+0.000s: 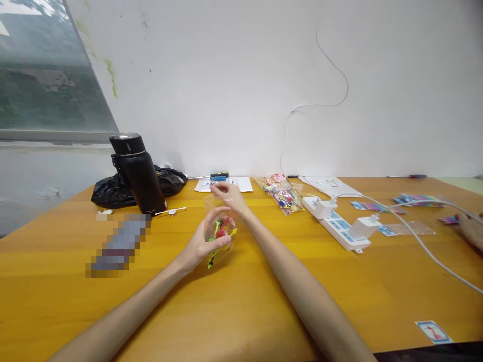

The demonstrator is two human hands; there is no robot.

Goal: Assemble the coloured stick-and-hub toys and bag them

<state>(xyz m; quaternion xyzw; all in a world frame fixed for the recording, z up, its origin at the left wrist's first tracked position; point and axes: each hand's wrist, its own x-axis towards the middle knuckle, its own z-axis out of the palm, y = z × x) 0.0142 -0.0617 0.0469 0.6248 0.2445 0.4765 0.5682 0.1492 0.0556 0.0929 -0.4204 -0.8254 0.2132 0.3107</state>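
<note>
My left hand [202,241] is closed on a clear plastic bag [233,251], with the thumb across its front. Inside the bag show small coloured plastic pieces [222,234], among them green and yellow arrow shapes and a red part. My right hand [231,197] is just above and behind the bag, at its upper edge. Its fingers are curled together in a pinch; what is between them, if anything, is too small to make out. Both hands are over the middle of the table.
A black bottle [138,173] and a black plastic bag [171,180] stand left, behind a blurred-out flat object [121,246]. A bag of coloured pieces [283,193], a power strip [337,229] and a cable [418,244] lie right. Another person's hand [470,229] is at the right edge.
</note>
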